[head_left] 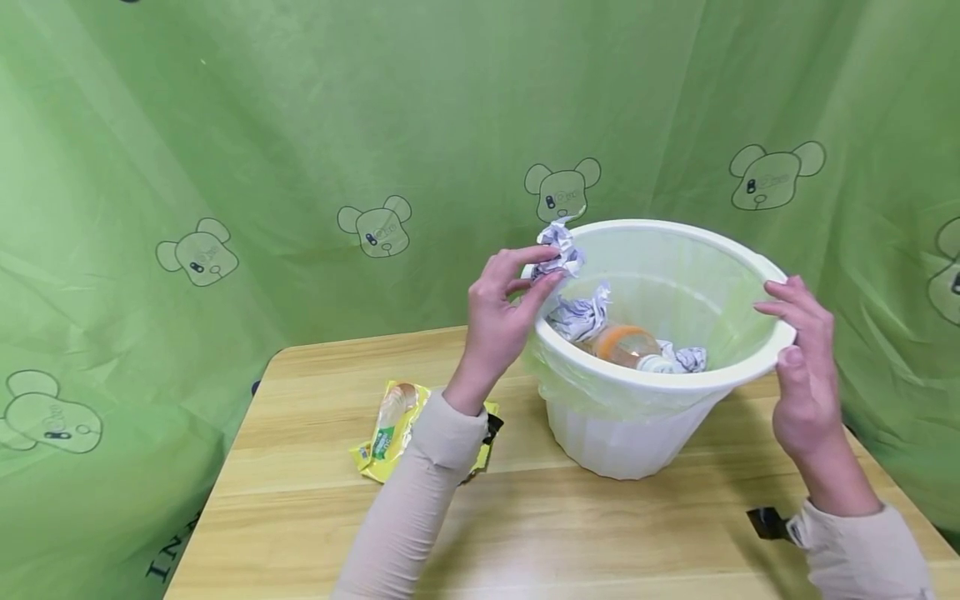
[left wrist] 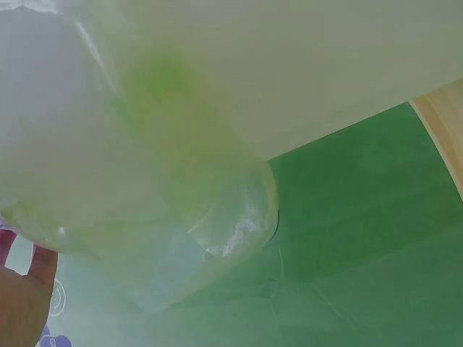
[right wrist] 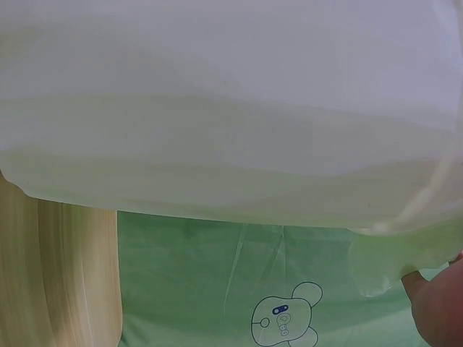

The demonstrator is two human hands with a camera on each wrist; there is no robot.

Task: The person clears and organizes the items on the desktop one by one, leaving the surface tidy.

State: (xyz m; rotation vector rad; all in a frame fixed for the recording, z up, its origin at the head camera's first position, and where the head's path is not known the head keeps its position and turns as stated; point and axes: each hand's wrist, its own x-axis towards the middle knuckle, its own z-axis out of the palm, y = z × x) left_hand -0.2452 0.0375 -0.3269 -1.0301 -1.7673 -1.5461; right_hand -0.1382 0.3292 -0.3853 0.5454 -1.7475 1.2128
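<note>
In the head view, a white trash bin [head_left: 622,433] lined with a thin greenish plastic bag [head_left: 577,396] stands on the wooden table. My left hand [head_left: 501,308] is at the bin's left rim, pinching a crumpled paper ball [head_left: 561,250] between thumb and fingers. On the opposite side, my right hand [head_left: 810,375] grips the rim, fingers over the edge and thumb outside. Inside the bin lie a clear plastic bottle [head_left: 628,344] with an orange band, and more crumpled paper [head_left: 581,315]. Both wrist views are mostly filled by the bin's side, with fingers at the lower corners.
A yellow food wrapper [head_left: 390,433] lies on the table [head_left: 300,467] left of the bin, partly hidden behind my left sleeve [head_left: 420,492]. A black strap end [head_left: 768,523] sticks out from the right cuff. Behind the table hangs a green curtain [head_left: 435,108] with bear heads.
</note>
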